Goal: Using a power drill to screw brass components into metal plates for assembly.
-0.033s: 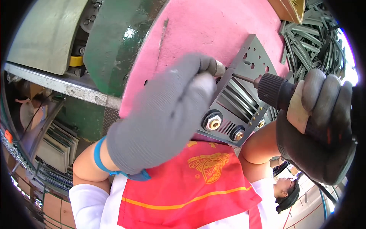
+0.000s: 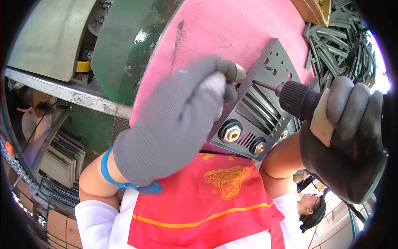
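Observation:
My right hand (image 2: 348,112), in a dark glove with pale fingertips, is wrapped round a black power screwdriver (image 2: 296,99). Its thin bit points left and meets the upper edge of a grey metal housing (image 2: 271,62). That housing has punched holes, slots and brass-coloured fittings (image 2: 231,133) with hex nuts. On the housing's left side is my left hand (image 2: 178,112), grey-gloved, its fingers curled together close to the edge opposite the bit tip. What the left fingertips pinch, if anything, is hidden.
Beneath the housing lies a pink work surface (image 2: 207,33). Many grey metal strips (image 2: 331,45) are heaped at the far right, beside a cardboard box (image 2: 313,10). A green surface (image 2: 124,54) and metal rail (image 2: 66,89) lie left. Another person (image 2: 311,211) is at lower right.
My left hand has shifted slightly left and turned, showing more of its curled fingers and the housing's side. The screwdriver and right hand have barely moved.

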The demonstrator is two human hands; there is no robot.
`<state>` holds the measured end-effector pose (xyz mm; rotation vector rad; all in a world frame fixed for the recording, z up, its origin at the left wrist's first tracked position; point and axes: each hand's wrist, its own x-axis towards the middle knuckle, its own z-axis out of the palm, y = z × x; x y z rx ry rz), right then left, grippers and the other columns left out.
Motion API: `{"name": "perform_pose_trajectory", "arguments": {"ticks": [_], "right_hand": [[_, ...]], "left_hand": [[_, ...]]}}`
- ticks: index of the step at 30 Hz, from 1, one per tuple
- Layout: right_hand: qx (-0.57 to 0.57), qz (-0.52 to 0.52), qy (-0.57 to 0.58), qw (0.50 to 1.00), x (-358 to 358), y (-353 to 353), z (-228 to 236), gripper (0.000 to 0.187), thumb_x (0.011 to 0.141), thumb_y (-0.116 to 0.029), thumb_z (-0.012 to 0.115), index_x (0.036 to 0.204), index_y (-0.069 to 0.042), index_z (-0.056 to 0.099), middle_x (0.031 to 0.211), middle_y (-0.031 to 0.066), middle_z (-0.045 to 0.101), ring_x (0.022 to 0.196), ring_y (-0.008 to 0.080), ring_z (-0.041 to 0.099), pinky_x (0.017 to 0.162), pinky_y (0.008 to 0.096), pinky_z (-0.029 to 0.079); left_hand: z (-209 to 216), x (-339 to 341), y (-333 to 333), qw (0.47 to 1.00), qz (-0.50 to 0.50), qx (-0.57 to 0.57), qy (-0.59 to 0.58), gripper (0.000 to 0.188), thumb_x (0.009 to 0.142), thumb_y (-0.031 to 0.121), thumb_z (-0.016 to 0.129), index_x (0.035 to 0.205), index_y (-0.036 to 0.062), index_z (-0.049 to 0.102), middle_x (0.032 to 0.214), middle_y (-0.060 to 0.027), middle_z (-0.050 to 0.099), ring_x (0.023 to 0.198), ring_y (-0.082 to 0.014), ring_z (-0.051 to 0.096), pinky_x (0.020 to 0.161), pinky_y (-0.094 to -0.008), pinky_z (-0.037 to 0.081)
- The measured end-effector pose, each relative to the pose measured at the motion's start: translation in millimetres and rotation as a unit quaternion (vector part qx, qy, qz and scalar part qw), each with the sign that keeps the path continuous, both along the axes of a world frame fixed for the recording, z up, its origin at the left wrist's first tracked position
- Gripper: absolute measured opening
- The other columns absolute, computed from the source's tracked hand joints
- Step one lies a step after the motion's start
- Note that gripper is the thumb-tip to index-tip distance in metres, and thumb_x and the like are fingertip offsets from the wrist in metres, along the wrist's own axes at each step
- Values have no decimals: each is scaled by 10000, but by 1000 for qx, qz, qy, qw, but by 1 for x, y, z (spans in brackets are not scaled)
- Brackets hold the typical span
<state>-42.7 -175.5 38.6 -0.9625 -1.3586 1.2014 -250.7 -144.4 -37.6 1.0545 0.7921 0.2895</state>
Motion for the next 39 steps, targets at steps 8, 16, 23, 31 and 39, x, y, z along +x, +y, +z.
{"name": "perform_pose_trajectory", "arguments": {"ticks": [8, 16, 23, 31, 39], "right_hand": [[-2, 74, 40, 996, 16, -18, 8, 256, 702, -194, 656, 718, -131, 408, 611, -5, 382, 562, 100, 405, 512, 198, 327], [88, -79, 137, 983, -17, -15, 11, 252, 694, -174, 659, 710, -137, 410, 595, -31, 400, 543, 84, 415, 529, 198, 353], [167, -192, 234, 938, -25, -20, 17, 250, 687, -155, 661, 702, -142, 412, 582, -54, 416, 526, 71, 424, 544, 198, 376], [144, -261, 229, 927, -27, -25, 25, 289, 727, -221, 699, 724, -150, 418, 616, -28, 457, 601, 116, 442, 517, 224, 399], [58, -236, 181, 953, -18, -40, 28, 239, 834, -178, 645, 960, -57, 481, 738, 59, 551, 712, 222, 577, 679, 376, 493]], "left_hand": [[5, 16, 11, 985, 25, -171, -13, 321, 982, 265, 458, 1094, -13, 575, 840, -53, 606, 601, -54, 425, 518, -203, 368], [0, 18, 18, 976, 6, -210, -63, 425, 965, 454, 501, 986, 43, 605, 734, 3, 565, 550, -42, 398, 460, -188, 285], [4, 26, 10, 950, 35, -290, -105, 508, 980, 490, 442, 1075, 21, 611, 737, 1, 569, 532, -34, 362, 457, -187, 274], [1, 32, 11, 932, -29, -332, -145, 519, 989, 452, 444, 1156, -23, 571, 767, -5, 546, 548, -39, 329, 468, -195, 283], [-1, 32, -2, 957, 58, -231, -165, 498, 969, 425, 508, 1240, 8, 501, 702, 82, 345, 509, -13, 242, 443, -179, 216]]}}
